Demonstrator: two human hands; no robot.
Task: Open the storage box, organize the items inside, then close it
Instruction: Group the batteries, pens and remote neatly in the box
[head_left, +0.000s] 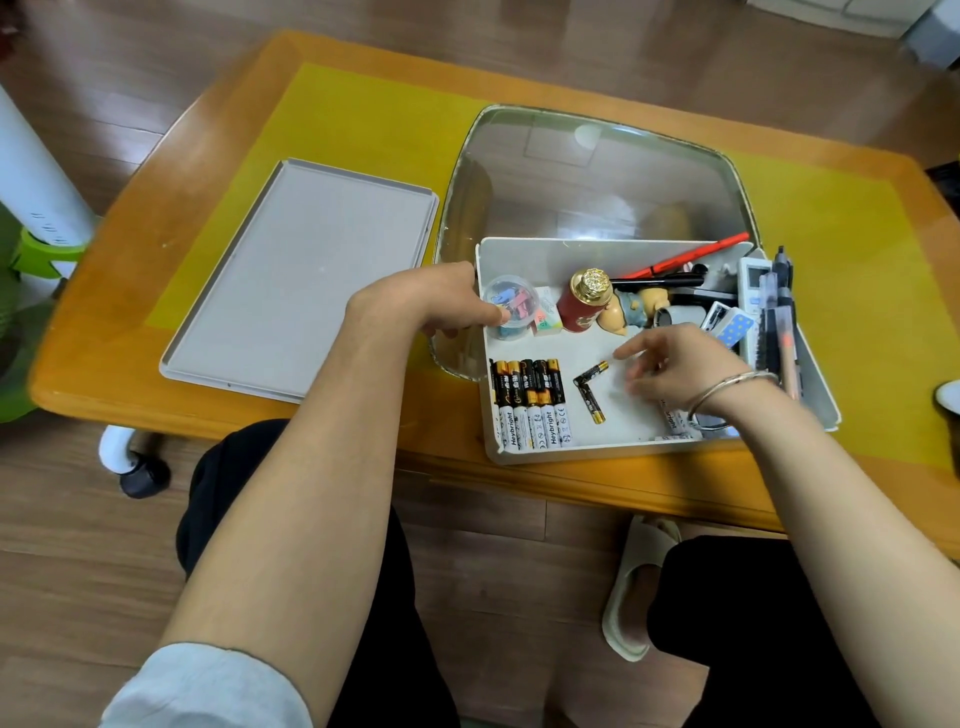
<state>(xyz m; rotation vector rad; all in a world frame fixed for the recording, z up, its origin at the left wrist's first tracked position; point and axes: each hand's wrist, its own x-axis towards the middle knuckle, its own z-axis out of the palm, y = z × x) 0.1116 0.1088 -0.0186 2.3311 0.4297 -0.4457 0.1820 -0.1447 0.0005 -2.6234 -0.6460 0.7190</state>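
Storage box (488, 415) open on table, lid (301, 280) lying flat to its left. Left hand (441, 301) grips box's left wall. Right hand (675, 369) loose, half-open, empty, hovering beside two stray batteries (589, 387). Risk: careless sweep scatters neat battery row (530, 405) nearby.

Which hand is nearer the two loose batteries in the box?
Right. The right hand hovers just beside the loose batteries; the left hand is at the box's far-left wall.
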